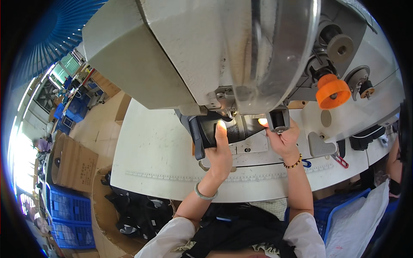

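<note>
The black piece (235, 133), with a strap at its left end, lies beneath the needle area of the sewing machine (193, 56), on the white table (146, 146). The left hand (220, 157) grips it, thumb on top; the right hand (285, 141) pinches its right end. A ruler scale (258, 176) runs along the table's near side. An orange knob (333, 91) sits at upper right; blue crates (71, 206) stand at lower left.

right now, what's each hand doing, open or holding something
Left hand: closed on the black piece, thumb on top.
Right hand: at the piece's right end, partly hidden by a machine part; its grip cannot be told.
</note>
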Tool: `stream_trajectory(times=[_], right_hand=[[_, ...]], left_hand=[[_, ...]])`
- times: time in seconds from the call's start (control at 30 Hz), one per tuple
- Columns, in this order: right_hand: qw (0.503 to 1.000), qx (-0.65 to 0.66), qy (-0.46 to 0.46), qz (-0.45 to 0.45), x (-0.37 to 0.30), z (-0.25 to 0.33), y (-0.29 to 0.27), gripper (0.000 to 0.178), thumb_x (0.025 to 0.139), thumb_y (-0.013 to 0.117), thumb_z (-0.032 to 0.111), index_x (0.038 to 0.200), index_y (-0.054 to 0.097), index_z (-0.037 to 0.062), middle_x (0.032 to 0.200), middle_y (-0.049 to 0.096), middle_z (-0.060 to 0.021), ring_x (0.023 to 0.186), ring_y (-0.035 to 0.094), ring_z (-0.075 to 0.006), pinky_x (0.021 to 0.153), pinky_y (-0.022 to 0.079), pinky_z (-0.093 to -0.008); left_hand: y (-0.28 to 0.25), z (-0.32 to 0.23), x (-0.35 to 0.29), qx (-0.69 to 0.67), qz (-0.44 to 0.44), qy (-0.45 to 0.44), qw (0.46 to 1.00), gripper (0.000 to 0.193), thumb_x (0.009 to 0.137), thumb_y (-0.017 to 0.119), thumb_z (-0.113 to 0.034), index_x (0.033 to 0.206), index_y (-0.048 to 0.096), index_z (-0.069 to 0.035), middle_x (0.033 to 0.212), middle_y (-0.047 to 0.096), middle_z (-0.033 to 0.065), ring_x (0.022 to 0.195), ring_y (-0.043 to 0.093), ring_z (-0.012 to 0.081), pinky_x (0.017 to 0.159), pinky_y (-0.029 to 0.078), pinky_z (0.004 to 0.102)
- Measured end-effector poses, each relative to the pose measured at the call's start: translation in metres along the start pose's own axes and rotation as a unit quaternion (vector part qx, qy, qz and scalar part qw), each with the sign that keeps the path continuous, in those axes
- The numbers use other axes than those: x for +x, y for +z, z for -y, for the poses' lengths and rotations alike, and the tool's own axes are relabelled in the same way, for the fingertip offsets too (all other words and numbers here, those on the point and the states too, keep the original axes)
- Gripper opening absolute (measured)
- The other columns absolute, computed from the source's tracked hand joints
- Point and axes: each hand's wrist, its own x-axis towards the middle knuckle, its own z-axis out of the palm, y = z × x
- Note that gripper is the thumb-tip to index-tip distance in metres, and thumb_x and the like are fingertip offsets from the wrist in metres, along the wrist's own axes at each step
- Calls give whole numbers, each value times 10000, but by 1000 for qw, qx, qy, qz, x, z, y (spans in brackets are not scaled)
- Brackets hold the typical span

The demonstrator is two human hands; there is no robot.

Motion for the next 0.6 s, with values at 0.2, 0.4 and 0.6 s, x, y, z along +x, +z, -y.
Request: stream_trajectory(times=[0.2,0.4,0.6], right_hand=[[1000,-13,-13,-2,-2,-2,1,246,617,584,-89,814,607,57,815,564,-83,590,549,-179,497,418,-230],[1000,-16,-13,-2,0,1,2,240,624,577,-94,811,605,54,812,561,-82,582,542,-172,491,411,-225],[1000,10,12,-11,-1,-3,2,238,632,568,-99,811,606,54,804,554,-71,567,524,-148,484,399,-218]], left_hand=[[0,-2,1,22,-1,-11,1000,184,859,483,-213,810,510,-37,733,442,-42,637,367,44,576,342,183],[-1,-1,1,-2,14,-3,1000,195,860,478,-220,831,515,-30,752,449,-40,648,365,40,574,336,178],[2,-2,2,12,15,6,1000,197,856,474,-214,869,511,-21,788,462,-26,663,384,51,597,345,187]])
